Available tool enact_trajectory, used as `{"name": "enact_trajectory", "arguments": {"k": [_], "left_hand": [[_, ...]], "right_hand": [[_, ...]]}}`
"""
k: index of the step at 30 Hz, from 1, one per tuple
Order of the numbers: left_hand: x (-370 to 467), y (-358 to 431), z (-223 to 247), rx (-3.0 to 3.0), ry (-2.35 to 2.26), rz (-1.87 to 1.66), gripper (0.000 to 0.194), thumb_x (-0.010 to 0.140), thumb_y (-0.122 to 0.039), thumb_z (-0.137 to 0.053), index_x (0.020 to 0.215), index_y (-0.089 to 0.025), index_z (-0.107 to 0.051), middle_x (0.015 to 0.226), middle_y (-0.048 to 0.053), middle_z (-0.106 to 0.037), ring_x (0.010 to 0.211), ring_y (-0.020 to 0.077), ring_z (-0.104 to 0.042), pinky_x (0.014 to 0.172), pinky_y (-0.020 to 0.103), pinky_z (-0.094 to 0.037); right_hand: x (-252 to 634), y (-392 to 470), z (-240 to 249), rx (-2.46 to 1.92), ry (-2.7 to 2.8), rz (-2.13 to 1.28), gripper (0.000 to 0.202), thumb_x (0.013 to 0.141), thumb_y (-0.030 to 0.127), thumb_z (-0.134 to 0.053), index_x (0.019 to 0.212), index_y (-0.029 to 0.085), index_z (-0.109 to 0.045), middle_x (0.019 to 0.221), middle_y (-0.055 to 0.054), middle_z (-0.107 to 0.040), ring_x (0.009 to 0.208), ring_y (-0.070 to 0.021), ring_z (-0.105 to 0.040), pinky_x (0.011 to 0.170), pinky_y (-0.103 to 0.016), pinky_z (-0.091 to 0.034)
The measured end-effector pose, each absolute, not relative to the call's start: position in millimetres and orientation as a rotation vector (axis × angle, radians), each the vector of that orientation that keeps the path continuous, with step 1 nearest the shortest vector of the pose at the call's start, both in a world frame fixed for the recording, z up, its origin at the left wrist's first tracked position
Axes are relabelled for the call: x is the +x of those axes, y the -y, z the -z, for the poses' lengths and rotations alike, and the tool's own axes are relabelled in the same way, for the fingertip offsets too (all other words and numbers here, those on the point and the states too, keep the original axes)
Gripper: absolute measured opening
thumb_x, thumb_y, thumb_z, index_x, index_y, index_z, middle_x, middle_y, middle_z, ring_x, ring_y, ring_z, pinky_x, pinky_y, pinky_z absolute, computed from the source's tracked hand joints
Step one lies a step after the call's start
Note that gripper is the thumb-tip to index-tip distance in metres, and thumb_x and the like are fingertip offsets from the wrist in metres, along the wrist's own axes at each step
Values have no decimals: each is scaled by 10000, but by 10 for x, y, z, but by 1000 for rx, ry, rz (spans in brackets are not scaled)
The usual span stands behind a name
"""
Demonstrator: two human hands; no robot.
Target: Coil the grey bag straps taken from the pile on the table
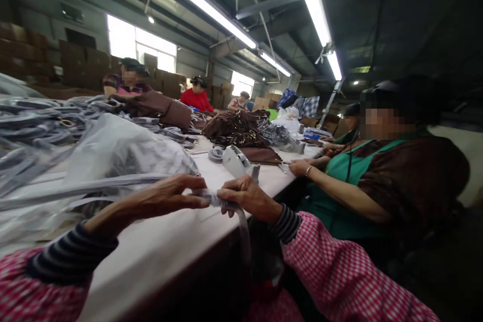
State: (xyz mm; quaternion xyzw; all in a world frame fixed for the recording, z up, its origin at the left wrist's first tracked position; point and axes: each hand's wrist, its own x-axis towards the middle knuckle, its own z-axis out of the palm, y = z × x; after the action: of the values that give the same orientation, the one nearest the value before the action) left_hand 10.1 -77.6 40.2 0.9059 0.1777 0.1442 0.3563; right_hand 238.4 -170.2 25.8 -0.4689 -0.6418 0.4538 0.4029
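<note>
Above the table's front edge, my two hands meet on a grey strap [244,236]. My right hand [251,198] is closed round it with the thumb on top, and a length of the strap hangs down below that hand. From the other side my left hand [175,193] pinches the bunched part between thumb and fingers. That bunched part looks pale and shiny; its details are blurred. Just beyond my hands stands a white tape dispenser [236,161], with a grey roll [216,155] beside it.
Many grey straps [30,126] lie heaped at the left, behind a clear plastic bag [121,148]. Brown bags [236,128] with metal clips are piled mid-table. A co-worker in a green apron [339,176] sits close at the right; other people work across the table [151,246].
</note>
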Motion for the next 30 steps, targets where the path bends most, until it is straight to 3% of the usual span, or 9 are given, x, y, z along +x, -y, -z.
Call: {"name": "enact_trajectory", "arguments": {"k": [5, 11, 14, 18, 22, 26, 30], "left_hand": [[81, 655, -436, 2327, -509, -317, 422, 882, -561, -666, 756, -158, -668, 688, -4, -584, 675, 163, -514, 601, 232, -357], [115, 636, -357, 2287, -492, -289, 388, 903, -530, -654, 782, -161, -659, 684, -19, -559, 655, 145, -490, 569, 215, -337], [74, 666, -423, 2292, -524, -286, 408, 911, -543, -634, 809, -151, -682, 737, -7, -620, 731, 160, -538, 633, 200, -364], [20, 701, -540, 2265, -581, -277, 332, 915, -456, -621, 1011, -155, -720, 930, -34, -709, 947, 205, -584, 795, 182, -388], [34, 745, -567, 2251, -601, -361, 315, 911, -455, -635, 950, -154, -719, 756, -38, -623, 774, 147, -532, 666, 180, -356], [94, 782, -485, 2112, -523, -343, 540, 910, -553, -650, 1279, -159, -637, 777, 10, -643, 621, 133, -434, 542, 220, -323], [125, 783, -428, 2238, -545, -357, 477, 920, -579, -614, 1093, -146, -718, 792, 23, -659, 660, 156, -490, 549, 222, -344]], "right_hand": [[2444, 1719, -235, -1173, 1601, -1169, 556, 746, 648, -814, 735, 107, -687, 652, -43, -706, 505, -115, -624, 477, -208, -502], [2274, 1541, -237, -1022, 1617, -1280, 533, 728, 625, -840, 753, 115, -688, 649, -24, -704, 528, -116, -647, 513, -210, -531], [2263, 1499, -259, -1001, 1625, -1260, 523, 735, 618, -836, 775, 116, -695, 645, -16, -703, 509, -106, -637, 502, -205, -536], [2335, 1556, -286, -1041, 1649, -1185, 520, 756, 626, -813, 764, 121, -693, 623, -4, -688, 490, -93, -619, 484, -193, -528], [2348, 1588, -281, -1075, 1626, -1170, 530, 752, 632, -815, 747, 121, -676, 629, -8, -687, 488, -95, -617, 488, -200, -530], [2242, 1518, -265, -1020, 1674, -1148, 513, 795, 622, -785, 811, 116, -707, 642, -11, -684, 542, -113, -642, 536, -220, -556], [2179, 1488, -276, -1036, 1664, -1190, 515, 804, 620, -784, 807, 112, -696, 658, -23, -694, 516, -117, -637, 513, -223, -532]]}}
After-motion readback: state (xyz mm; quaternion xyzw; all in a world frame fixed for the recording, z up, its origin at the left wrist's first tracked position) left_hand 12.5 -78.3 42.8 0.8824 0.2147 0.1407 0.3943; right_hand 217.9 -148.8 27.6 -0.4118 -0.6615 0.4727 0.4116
